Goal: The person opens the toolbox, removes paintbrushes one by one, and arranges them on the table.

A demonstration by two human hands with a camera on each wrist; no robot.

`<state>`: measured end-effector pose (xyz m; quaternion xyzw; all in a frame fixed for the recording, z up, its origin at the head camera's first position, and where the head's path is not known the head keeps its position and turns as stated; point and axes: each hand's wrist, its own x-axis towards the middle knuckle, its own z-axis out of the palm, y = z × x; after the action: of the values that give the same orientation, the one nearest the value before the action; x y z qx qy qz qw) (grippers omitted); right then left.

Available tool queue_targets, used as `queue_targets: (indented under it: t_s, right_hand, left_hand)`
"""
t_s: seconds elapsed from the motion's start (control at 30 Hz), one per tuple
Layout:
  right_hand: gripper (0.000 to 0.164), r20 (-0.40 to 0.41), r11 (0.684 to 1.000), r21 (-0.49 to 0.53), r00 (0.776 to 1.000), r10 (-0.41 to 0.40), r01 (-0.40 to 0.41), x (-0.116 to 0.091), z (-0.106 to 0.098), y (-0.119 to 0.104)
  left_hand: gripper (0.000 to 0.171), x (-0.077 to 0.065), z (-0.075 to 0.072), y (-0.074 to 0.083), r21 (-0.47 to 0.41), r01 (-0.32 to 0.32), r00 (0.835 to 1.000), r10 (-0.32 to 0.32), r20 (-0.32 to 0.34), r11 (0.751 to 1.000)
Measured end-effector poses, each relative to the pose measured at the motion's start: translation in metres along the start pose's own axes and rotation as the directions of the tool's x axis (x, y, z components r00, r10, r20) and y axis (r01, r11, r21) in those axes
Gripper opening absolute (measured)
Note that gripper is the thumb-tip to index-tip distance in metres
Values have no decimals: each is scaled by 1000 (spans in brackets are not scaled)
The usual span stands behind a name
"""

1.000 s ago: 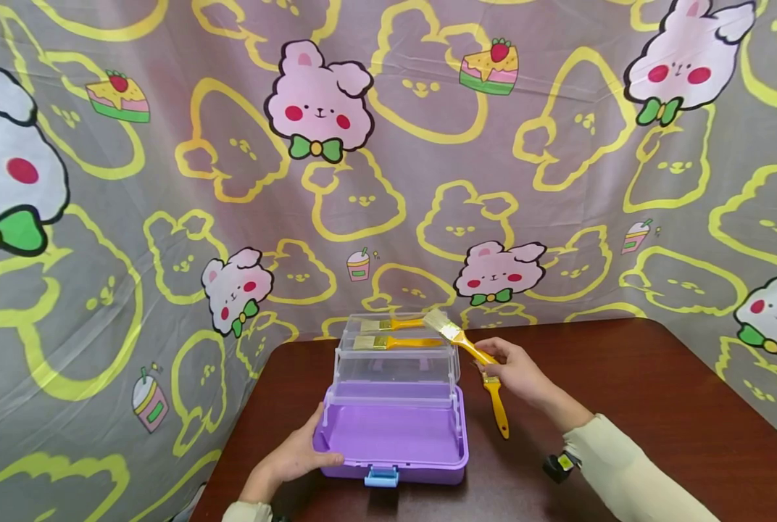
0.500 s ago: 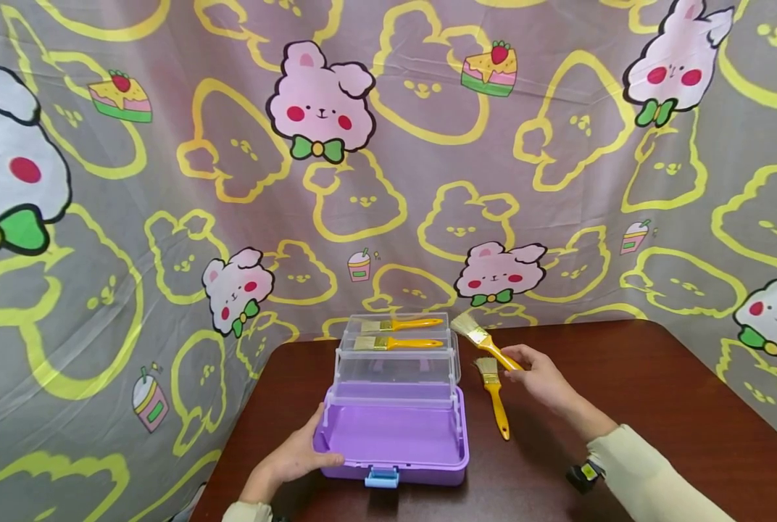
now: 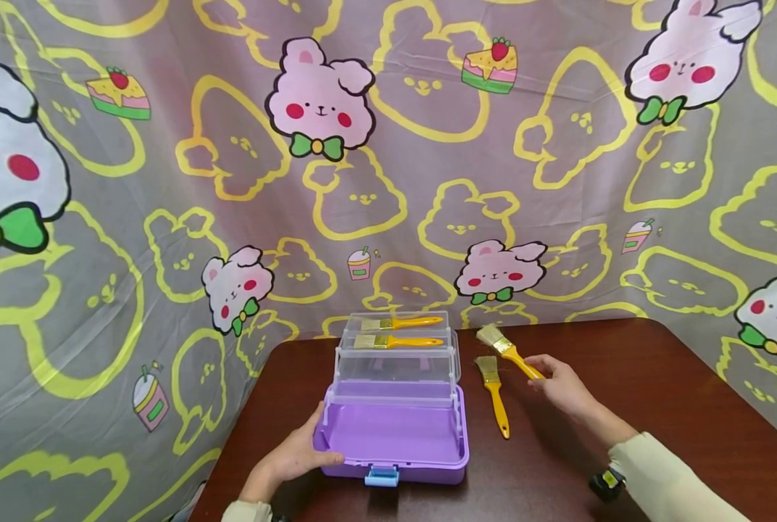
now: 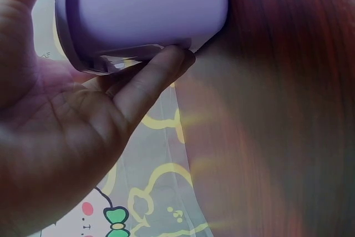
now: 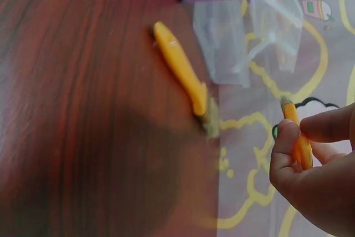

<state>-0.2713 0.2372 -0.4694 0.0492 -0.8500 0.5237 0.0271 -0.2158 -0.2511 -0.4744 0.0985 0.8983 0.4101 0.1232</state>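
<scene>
A purple toolbox (image 3: 428, 475) stands with its lid back and its clear tiers raised. My left hand (image 3: 292, 455) grips its left side, thumb over the front rim; in the left wrist view the fingers lie along the outer wall. To the right, my right hand (image 3: 566, 391) pinches a paintbrush (image 3: 519, 360) by the end of its yellow handle, bristles pointing up and left. A second paintbrush (image 3: 496, 399) lies on the table between that hand and the box. Two more lie across the clear trays, an upper paintbrush (image 3: 417, 322) and a lower paintbrush (image 3: 416, 342).
The brown table (image 3: 662, 435) extends right of the box. A patterned cloth (image 3: 401, 145) hangs behind it and along the left side. A light blue latch (image 3: 382, 475) juts from the front of the box.
My right hand has carried its paintbrush rightward, away from the trays and past the brush on the table. The left hand and the toolbox stay where they were.
</scene>
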Motion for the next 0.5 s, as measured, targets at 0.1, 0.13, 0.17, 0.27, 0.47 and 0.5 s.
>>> queue_targets:
  t_s: [0.1, 0.13, 0.17, 0.27, 0.47, 0.5]
  right_hand:
    - [37, -3, 1000, -2, 1000, 10, -10, -2, -3, 5]
    - [37, 1, 1000, 2, 1000, 14, -14, -2, -4, 6]
    - [37, 8, 1000, 2, 1000, 12, -12, -3, -5, 8]
    - [38, 8, 1000, -2, 1000, 26, -26, -5, -8, 11]
    - [39, 13, 999, -23, 1000, 23, -23, -9, -13, 20]
    - [39, 18, 999, -29, 1000, 19, -18, -9, -14, 22]
  left_hand:
    - [114, 0, 0, 0, 3, -3, 1000, 3, 2, 1000]
    - [114, 0, 0, -1, 2, -3, 1000, 3, 1, 1000]
    - [114, 0, 0, -1, 1, -3, 1000, 3, 4, 1000]
    - [114, 0, 0, -1, -6, -8, 1000, 8, 7, 1000]
    - [113, 1, 0, 0, -9, -11, 1000, 11, 9, 1000]
    - [114, 1, 0, 0, -8, -7, 1000, 7, 9, 1000]
